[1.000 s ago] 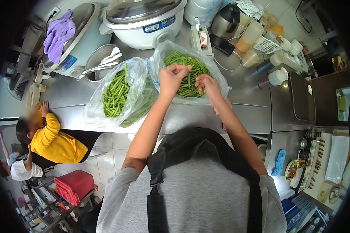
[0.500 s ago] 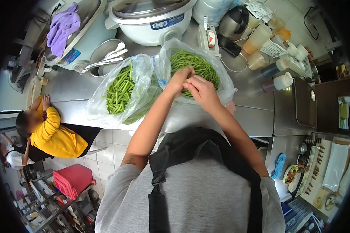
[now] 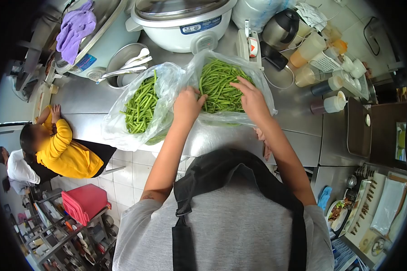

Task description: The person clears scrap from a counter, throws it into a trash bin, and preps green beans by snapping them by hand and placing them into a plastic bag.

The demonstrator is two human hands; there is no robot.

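A clear plastic bag (image 3: pixel 264 106) on the steel counter holds long whole green beans (image 3: pixel 221 86). To its left, a second plastic bag (image 3: pixel 117 117) holds green beans cut or snapped into shorter pieces (image 3: pixel 141 108). My left hand (image 3: pixel 188 104) rests at the left rim of the right-hand bag, its thumb stretched towards the beans and apart from the partly curled fingers. Over the right side of the long beans, my right hand (image 3: pixel 254 101) has its fingers spread, the tips touching the pile. I see no bean held in either hand.
Behind the bags stand a white rice cooker (image 3: pixel 181 38) and a metal pot (image 3: pixel 122 58) with utensils. A kettle (image 3: pixel 280 29), a scale (image 3: pixel 248 47) and sauce bottles (image 3: pixel 328 104) are at the right. A person in a yellow top (image 3: pixel 72 153) is at the counter's left end.
My hands, pinched together over the long beans before, have moved apart: the left to the bag's left rim, the right onto the beans with fingers spread. The right-hand bag's mouth looks wider.
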